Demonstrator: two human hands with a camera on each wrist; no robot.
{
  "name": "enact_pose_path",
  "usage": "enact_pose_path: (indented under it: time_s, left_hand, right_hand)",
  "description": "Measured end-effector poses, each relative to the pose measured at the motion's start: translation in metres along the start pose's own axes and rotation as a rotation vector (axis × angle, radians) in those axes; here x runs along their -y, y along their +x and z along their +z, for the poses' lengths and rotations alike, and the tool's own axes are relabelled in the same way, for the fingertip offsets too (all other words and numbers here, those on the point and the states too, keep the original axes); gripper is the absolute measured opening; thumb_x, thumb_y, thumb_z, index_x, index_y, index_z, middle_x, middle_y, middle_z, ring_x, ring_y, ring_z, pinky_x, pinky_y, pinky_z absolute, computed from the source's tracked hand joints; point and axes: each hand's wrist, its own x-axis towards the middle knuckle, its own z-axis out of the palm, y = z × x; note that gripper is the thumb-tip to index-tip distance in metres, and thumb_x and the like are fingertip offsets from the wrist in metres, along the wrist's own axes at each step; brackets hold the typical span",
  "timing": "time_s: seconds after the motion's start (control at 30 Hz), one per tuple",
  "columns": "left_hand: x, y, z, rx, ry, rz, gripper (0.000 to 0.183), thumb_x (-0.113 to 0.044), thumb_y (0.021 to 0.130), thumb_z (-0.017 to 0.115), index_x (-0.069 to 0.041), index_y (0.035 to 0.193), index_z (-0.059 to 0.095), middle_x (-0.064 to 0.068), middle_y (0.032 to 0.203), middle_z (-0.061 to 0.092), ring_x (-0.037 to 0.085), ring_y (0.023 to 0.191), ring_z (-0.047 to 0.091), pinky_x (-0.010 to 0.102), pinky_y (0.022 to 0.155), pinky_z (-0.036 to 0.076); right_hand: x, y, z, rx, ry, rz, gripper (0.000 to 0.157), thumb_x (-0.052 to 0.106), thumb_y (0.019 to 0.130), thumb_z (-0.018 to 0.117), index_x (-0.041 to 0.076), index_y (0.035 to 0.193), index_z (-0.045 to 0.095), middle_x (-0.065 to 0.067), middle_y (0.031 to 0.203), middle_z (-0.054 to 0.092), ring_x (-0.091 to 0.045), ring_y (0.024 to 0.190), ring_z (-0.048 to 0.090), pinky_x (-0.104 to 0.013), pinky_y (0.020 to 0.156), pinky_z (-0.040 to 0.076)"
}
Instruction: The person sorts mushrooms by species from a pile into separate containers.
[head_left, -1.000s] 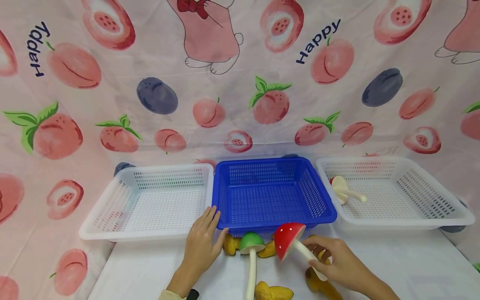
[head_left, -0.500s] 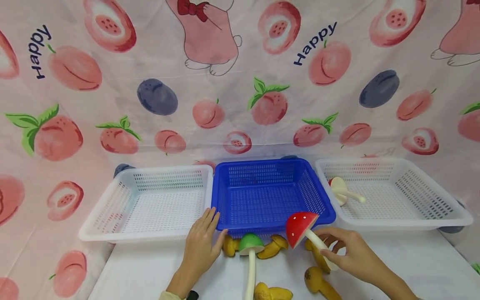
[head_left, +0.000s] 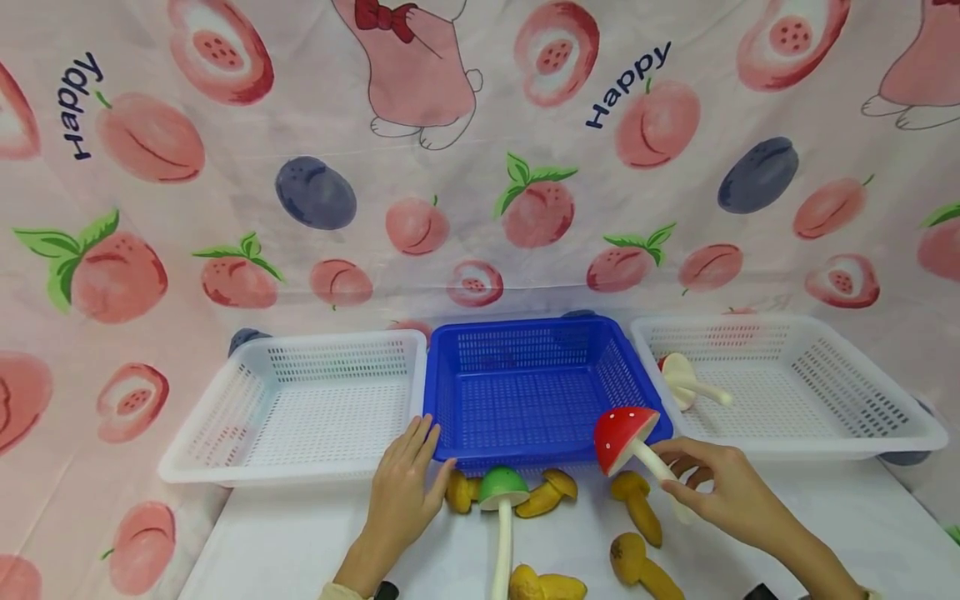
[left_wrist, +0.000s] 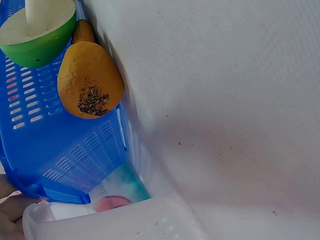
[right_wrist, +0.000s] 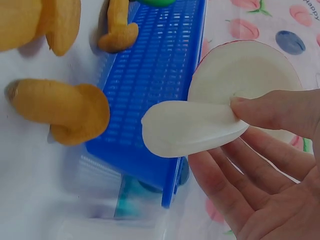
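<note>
My right hand [head_left: 716, 483] pinches the white stem of a red-capped toy mushroom [head_left: 626, 437], thumb on one side and fingers on the other. Its spotted cap overlaps the front right corner of the blue basket [head_left: 555, 454] in the head view. In the right wrist view the stem end [right_wrist: 170, 130] faces the camera. My left hand [head_left: 405, 483] lies with straight fingers at the front left corner of the blue basket, where it meets the left white basket [head_left: 292, 468]. Close to its thumb are a brown mushroom [head_left: 459, 492] and a green-capped mushroom [head_left: 503, 492].
Several brown mushrooms, one of them [head_left: 637, 508] below the red cap, lie on the white table [head_left: 277, 550]. The right white basket [head_left: 810, 446] holds another red mushroom [head_left: 686, 382]. A fruit-printed cloth [head_left: 420, 283] hangs behind the baskets.
My right hand has carried the red-capped mushroom up and to the right, uncovering the brown mushrooms beneath it. My left hand has stayed in place.
</note>
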Motion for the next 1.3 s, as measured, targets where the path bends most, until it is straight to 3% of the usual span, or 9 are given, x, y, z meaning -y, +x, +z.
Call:
enact_pose_path:
  time_s: [0.2, 0.37, 0.6, 1.3]
  left_hand:
    - [-0.001, 0.001, -0.001, 0.002, -0.002, -0.003, 0.048, -0.028, 0.086, 0.065, 0.006, 0.12, 0.061, 0.021, 0.131, 0.054, 0.036, 0.124, 0.048, 0.052, 0.098, 0.042]
    - [-0.002, 0.001, -0.002, 0.01, -0.006, -0.008, 0.047, -0.028, 0.087, 0.064, 0.006, 0.12, 0.062, 0.021, 0.131, 0.054, 0.036, 0.124, 0.048, 0.052, 0.098, 0.042]
    - [-0.001, 0.001, -0.001, 0.006, -0.004, -0.008, 0.048, -0.029, 0.087, 0.064, 0.005, 0.12, 0.062, 0.021, 0.131, 0.054, 0.036, 0.125, 0.048, 0.052, 0.098, 0.041]
    - [-0.001, 0.001, 0.0, -0.001, 0.002, -0.004, 0.048, -0.028, 0.087, 0.064, 0.006, 0.121, 0.061, 0.021, 0.132, 0.053, 0.035, 0.125, 0.047, 0.053, 0.098, 0.041]
  right_hand:
    - [-0.004, 0.002, -0.007, -0.026, -0.036, 0.054, 0.032, 0.008, 0.076, 0.078, 0.007, 0.106, 0.066, 0.003, 0.091, 0.068, -0.003, 0.073, 0.06, -0.02, 0.059, 0.053]
    - [-0.009, 0.003, -0.012, -0.068, -0.055, 0.025, 0.032, 0.004, 0.075, 0.078, 0.007, 0.105, 0.066, 0.002, 0.09, 0.068, -0.002, 0.072, 0.061, -0.021, 0.057, 0.054]
    - [-0.013, 0.005, -0.02, -0.074, -0.076, 0.071, 0.033, 0.006, 0.075, 0.078, 0.004, 0.107, 0.065, -0.001, 0.09, 0.068, -0.003, 0.071, 0.061, -0.02, 0.057, 0.053]
    - [-0.03, 0.01, -0.044, -0.186, -0.188, 0.083, 0.036, 0.007, 0.074, 0.079, 0.0, 0.106, 0.066, -0.009, 0.087, 0.069, -0.001, 0.069, 0.06, -0.019, 0.056, 0.052]
